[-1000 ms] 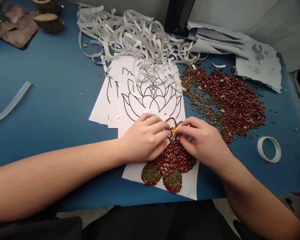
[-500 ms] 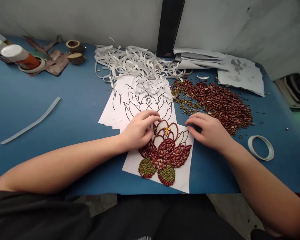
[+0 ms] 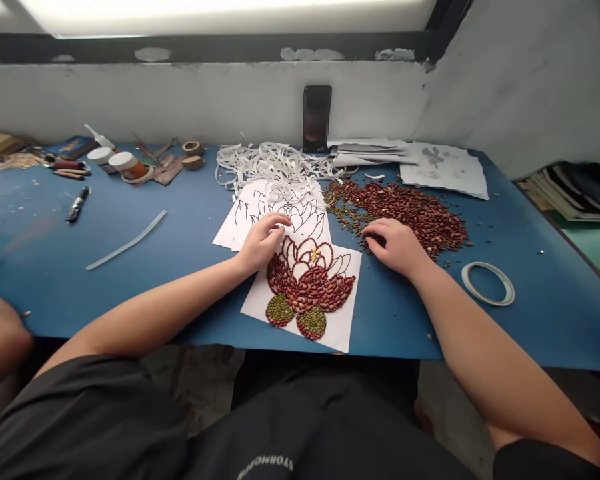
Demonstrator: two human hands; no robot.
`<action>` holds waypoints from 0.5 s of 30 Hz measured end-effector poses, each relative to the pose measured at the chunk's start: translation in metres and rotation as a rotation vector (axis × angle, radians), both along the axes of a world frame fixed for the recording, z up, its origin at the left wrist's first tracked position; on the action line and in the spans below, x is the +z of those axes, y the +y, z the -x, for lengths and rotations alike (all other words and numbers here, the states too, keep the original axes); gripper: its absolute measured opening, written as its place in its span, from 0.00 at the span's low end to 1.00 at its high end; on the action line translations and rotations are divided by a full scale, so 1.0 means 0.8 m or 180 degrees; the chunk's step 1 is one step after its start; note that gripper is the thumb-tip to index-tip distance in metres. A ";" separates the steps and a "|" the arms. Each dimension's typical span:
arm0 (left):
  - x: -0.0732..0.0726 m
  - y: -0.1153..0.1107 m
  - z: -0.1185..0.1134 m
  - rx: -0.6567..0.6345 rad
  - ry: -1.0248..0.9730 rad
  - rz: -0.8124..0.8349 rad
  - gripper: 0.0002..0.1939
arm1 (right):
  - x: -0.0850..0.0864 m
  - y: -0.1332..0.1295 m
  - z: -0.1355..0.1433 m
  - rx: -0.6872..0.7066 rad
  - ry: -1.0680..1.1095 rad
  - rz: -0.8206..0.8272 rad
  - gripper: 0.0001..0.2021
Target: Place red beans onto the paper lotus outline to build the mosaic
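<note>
A white sheet (image 3: pixel 337 333) near the front edge bears a lotus outline, partly covered with red beans (image 3: pixel 313 288) and green beans (image 3: pixel 281 309), with a small yellow centre. My left hand (image 3: pixel 266 241) rests at the sheet's upper left, fingers curled, over the edge of the printed lotus pages (image 3: pixel 225 230); whatever its fingertips may hold is hidden. To the right of the sheet, my right hand (image 3: pixel 391 245) is at the near edge of the loose bean pile (image 3: pixel 420 213), thumb and fingers bent towards each other. What lies between them is too small to make out.
White paper strips (image 3: pixel 275 160) and a leaning black phone (image 3: pixel 317 119) stand by the wall. A tape roll (image 3: pixel 488 284) lies right, folded papers (image 3: pixel 445 170) behind the beans. At left are a pale strip (image 3: pixel 127 240), a marker (image 3: pixel 78 204), jars (image 3: pixel 125 163) and another person's bare limb (image 3: pixel 0 340).
The view has tilted up and shows more wall and table. My right hand has shifted away from the sheet to the bean pile; my left hand has moved slightly up and left off the design.
</note>
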State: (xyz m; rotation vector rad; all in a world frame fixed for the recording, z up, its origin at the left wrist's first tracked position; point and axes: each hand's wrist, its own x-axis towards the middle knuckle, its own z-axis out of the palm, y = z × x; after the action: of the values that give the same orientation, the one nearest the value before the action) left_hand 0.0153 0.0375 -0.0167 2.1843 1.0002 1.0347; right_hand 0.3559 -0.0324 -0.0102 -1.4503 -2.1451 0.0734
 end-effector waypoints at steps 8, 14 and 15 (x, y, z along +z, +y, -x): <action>-0.006 0.018 -0.011 0.0555 -0.0003 -0.0323 0.09 | -0.007 0.013 -0.007 -0.0085 -0.0105 0.0440 0.14; -0.001 0.011 0.005 0.0453 0.0159 -0.0630 0.09 | -0.008 0.018 -0.024 -0.0421 -0.0073 0.0483 0.17; 0.000 0.010 0.006 0.0415 0.0193 -0.0675 0.09 | -0.008 0.019 -0.029 -0.0446 -0.0061 0.0488 0.17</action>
State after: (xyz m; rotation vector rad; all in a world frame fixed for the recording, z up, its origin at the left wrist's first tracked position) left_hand 0.0106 0.0454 -0.0169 2.3587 1.1177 1.1880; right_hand 0.3792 -0.0173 -0.0168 -1.6910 -2.0851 0.1765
